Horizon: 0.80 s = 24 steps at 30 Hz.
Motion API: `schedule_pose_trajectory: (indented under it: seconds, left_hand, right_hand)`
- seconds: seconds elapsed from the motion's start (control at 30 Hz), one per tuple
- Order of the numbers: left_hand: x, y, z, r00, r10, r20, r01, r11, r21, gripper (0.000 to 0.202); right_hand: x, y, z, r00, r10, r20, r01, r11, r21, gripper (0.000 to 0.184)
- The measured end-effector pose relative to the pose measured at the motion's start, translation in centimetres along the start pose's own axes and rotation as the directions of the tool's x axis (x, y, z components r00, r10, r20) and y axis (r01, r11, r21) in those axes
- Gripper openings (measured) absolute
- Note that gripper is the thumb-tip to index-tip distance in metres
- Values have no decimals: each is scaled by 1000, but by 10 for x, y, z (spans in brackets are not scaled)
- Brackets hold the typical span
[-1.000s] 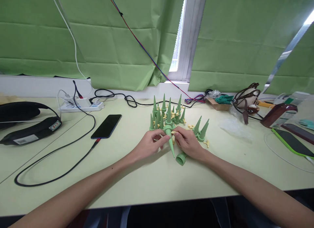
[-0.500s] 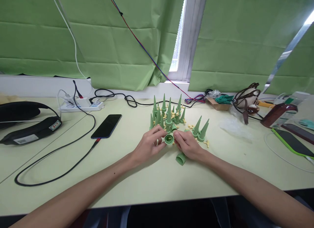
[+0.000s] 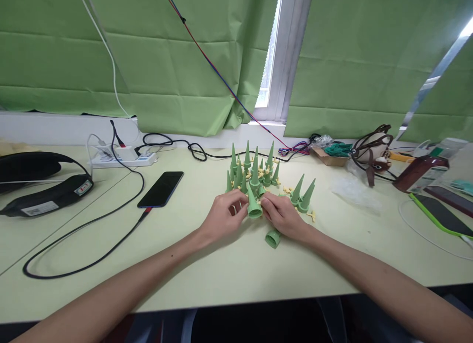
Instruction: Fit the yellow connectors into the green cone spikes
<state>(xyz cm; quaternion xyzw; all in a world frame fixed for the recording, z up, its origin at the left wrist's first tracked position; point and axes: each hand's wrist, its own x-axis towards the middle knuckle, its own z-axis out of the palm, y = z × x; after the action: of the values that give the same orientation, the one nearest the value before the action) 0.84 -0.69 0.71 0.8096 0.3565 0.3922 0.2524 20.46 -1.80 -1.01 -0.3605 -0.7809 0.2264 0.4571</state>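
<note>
My left hand (image 3: 228, 212) pinches a green plastic spike (image 3: 253, 205) between thumb and fingers. The spike's point is up and its open, round end tilts toward me. Close by on the right, my right hand (image 3: 281, 214) is closed, fingertips beside the spike; what they grip is hidden. A short green threaded collar (image 3: 272, 238) lies on its side below my right hand. Behind the hands stands a cluster of several green spikes (image 3: 247, 158) with small yellow T-shaped pieces (image 3: 312, 216) scattered around. Two more upright spikes (image 3: 305, 197) are right of my right hand.
A black phone (image 3: 161, 189) with a cable lies left, near a white power strip (image 3: 125, 158) and a black padded device (image 3: 48, 195). Rightward are a cardboard box (image 3: 327, 158), plastic bag (image 3: 356, 192), brown bottle (image 3: 420, 173) and green-edged phone (image 3: 441, 212). The table's front edge (image 3: 236, 306) is near me.
The spike in my left hand has tilted: its open end faced me and now points lower, with the cone visible above it. My right hand has barely moved.
</note>
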Motion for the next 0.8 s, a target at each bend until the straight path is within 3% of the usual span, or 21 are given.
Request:
schedule_pose_trajectory:
  seconds: [0.13,0.23,0.33,0.67,0.8]
  left_hand:
    - [0,4,-1,968,-211,136,242,927,-288,37]
    - [1,5,-2,936,-261,238,338,855,-392,43]
    - [2,5,-2,919,-263,294,366,844,-393,42]
    - [-1,5,-3,962,-154,224,218,929,-298,33]
    - [-1,0,-1,991,-39,125,63,978,-198,27]
  right_hand:
    - [0,1,-1,1000,13,-1,-13,1000,-7,34]
    - [1,2,-1,1000,15,7,-15,1000,-25,34]
    - [2,3,-1,1000,9,21,-8,999,-41,34]
    - [-1,10,-1,996,2,87,5,997,-71,33]
    - [-1,8,-2,997,-3,81,9,997,-81,37]
